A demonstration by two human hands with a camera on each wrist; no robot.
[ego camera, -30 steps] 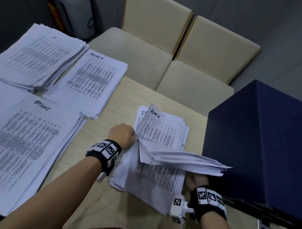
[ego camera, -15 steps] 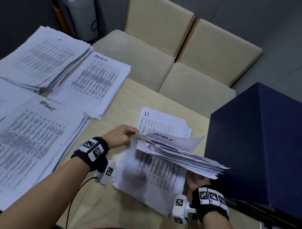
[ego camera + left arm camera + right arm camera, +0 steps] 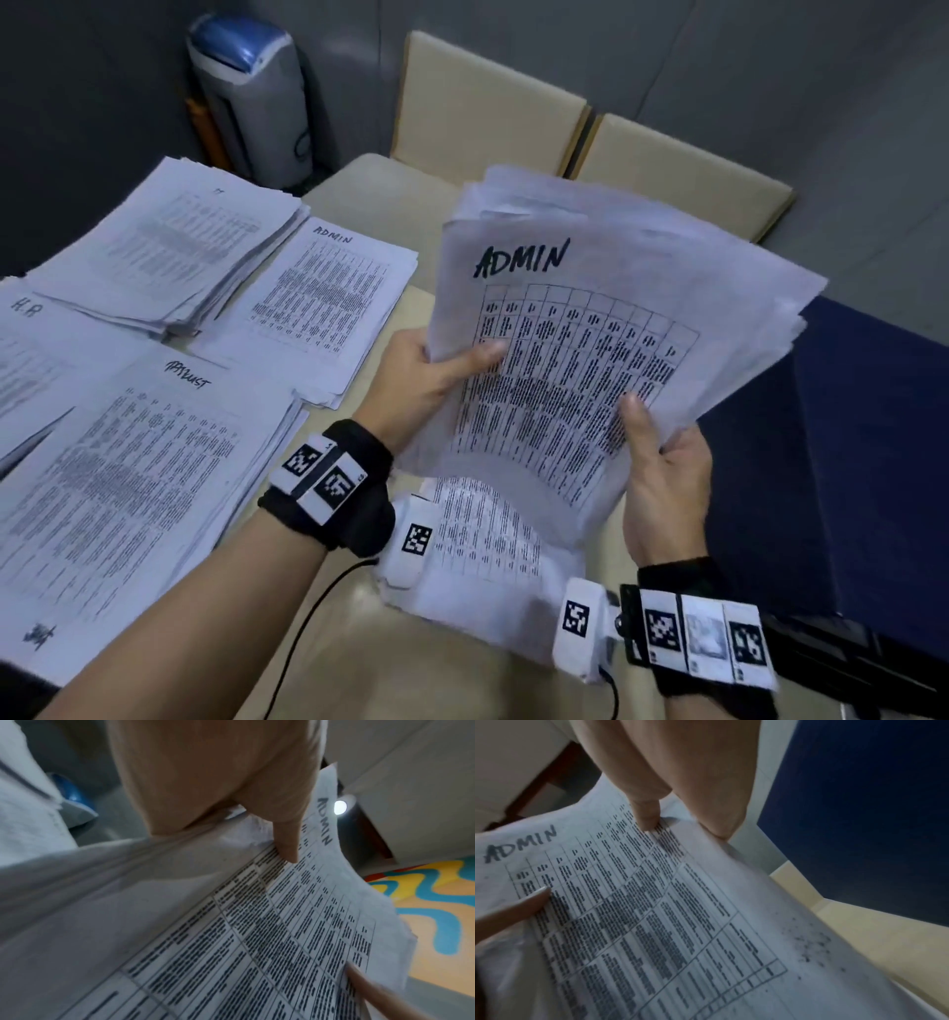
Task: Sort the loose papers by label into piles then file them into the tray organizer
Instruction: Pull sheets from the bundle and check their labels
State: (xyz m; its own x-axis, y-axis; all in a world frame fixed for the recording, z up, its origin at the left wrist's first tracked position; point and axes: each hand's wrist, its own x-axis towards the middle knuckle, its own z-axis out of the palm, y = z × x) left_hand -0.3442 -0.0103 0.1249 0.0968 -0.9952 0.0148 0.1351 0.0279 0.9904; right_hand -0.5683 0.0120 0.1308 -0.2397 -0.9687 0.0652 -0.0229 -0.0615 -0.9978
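Both hands hold up a thick stack of loose papers [image 3: 590, 329] above the table, its top sheet marked ADMIN and printed with a table. My left hand [image 3: 431, 380] pinches the stack's left edge, thumb on the top sheet [image 3: 257, 923]. My right hand [image 3: 662, 462] grips the lower right edge, thumb on top [image 3: 654, 912]. Under the raised stack more loose sheets [image 3: 482, 560] lie on the table. At the left lie sorted piles: an ADMIN pile [image 3: 323, 303], an IT pile [image 3: 169, 257], an HR pile [image 3: 31, 329] and a fourth labelled pile [image 3: 128, 473].
A dark blue box [image 3: 847, 462] stands on the table at the right, close to my right hand. Two beige chairs [image 3: 493, 113] sit behind the wooden table [image 3: 359, 668]. A grey and blue bin [image 3: 251, 97] stands on the floor at the back left.
The stack that my right hand held low over the table has been lifted and tilted up. My left hand now grips its left edge, and the ADMIN sheet faces me.
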